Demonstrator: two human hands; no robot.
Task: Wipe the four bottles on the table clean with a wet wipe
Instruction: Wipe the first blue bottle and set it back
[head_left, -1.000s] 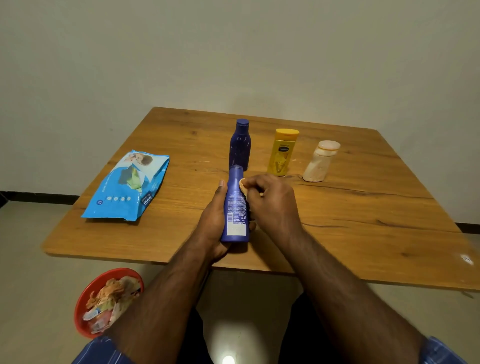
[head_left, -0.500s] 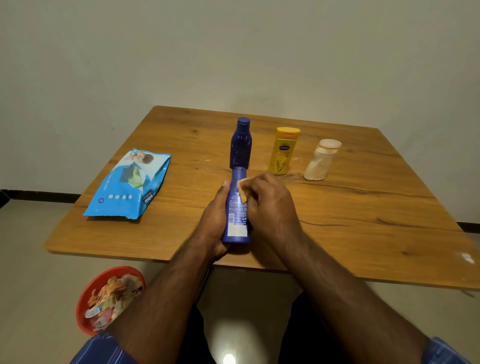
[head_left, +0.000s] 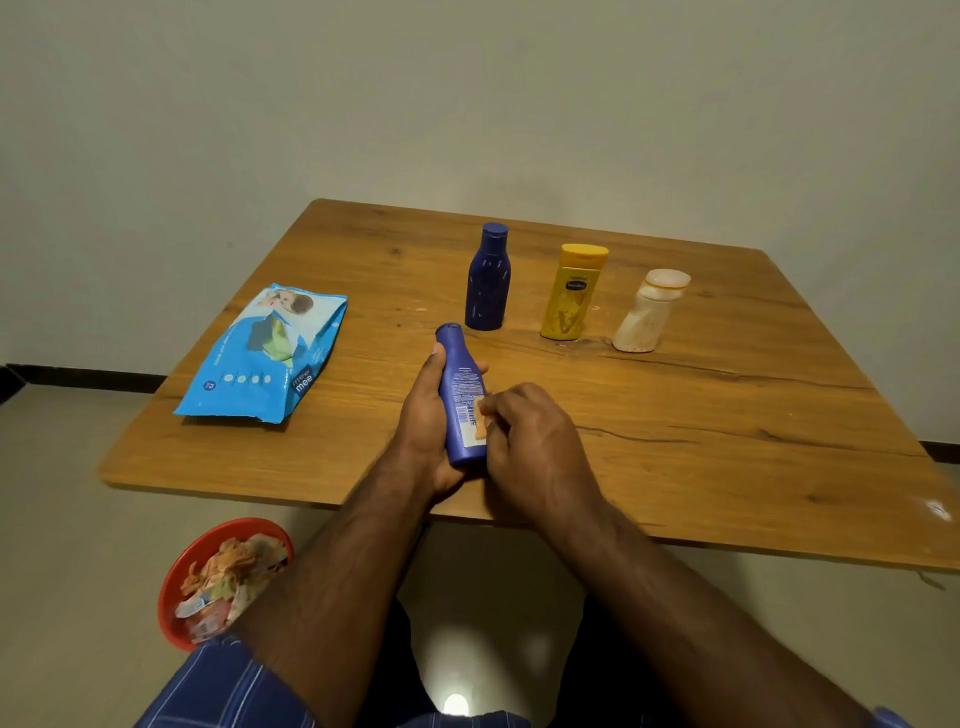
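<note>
My left hand grips a blue bottle that lies tilted over the wooden table, its cap pointing away from me. My right hand pinches a small wet wipe against the bottle's label near its lower half. Behind them three bottles stand upright in a row: a dark blue bottle, a yellow bottle and a white bottle.
A light blue pack of wet wipes lies on the table's left side. On the floor at the lower left stands a red bin holding several crumpled wipes and scraps. A plain wall is close behind the table.
My right hand slid the wipe from near the bottle's neck down to its label. My left hand kept its grip on the bottle.
</note>
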